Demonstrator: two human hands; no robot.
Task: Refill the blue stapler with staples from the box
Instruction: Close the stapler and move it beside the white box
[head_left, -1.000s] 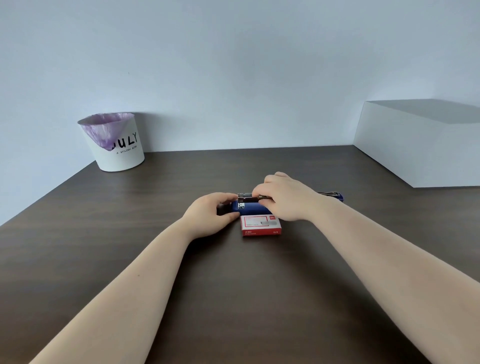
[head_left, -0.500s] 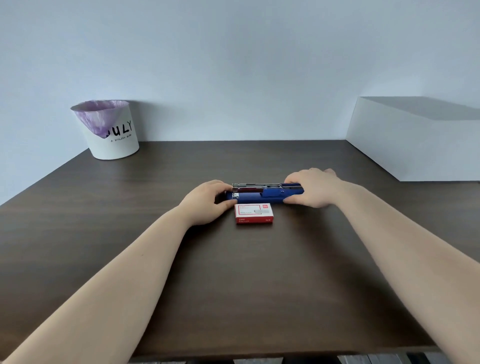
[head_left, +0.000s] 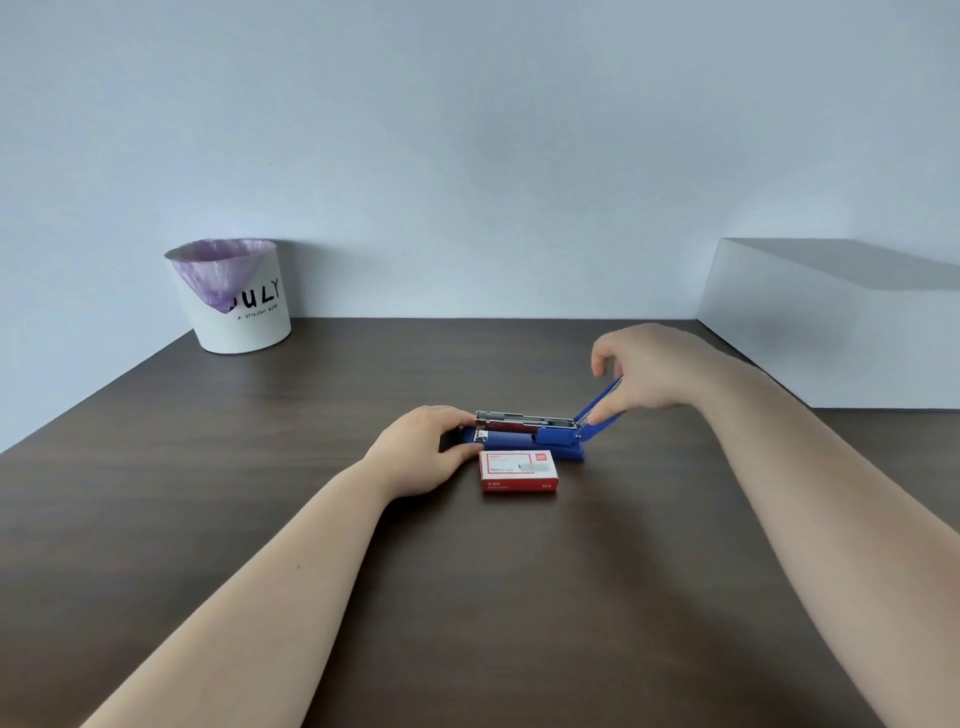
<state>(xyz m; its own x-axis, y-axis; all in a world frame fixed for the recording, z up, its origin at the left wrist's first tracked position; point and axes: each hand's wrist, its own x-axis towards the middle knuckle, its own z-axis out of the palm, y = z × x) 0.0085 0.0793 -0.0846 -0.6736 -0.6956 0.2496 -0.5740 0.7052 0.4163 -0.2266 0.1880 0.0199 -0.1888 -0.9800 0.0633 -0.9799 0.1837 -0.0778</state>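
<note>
A dark wood-grain desk (head_left: 260, 519) stretches to a pale wall, with a large white block (head_left: 831, 332) resting on its far right corner and a white bin (head_left: 239, 306), lined with a purple bag and lettered in black, standing at the far left. Two bare forearms reach in from the near edge toward the middle of the desk. The right hand (head_left: 644, 374) is raised above the surface, its fingers pinched on the blue top cover (head_left: 602, 402) of the blue stapler (head_left: 524, 439), which tilts up and to the right from the hinge. The left hand (head_left: 421, 457) lies low on the desk, thumb and fingers closed around the stapler's left end, pressing on the base. The stapler sits flat at mid-desk, its long side across the view, with the metal staple channel (head_left: 519, 420) exposed and lying level above the base. Just in front of it, on the near side and touching or almost touching the base, rests the small red-and-white box (head_left: 518, 470) of staples, closed and flat, just right of the left hand's thumb.
</note>
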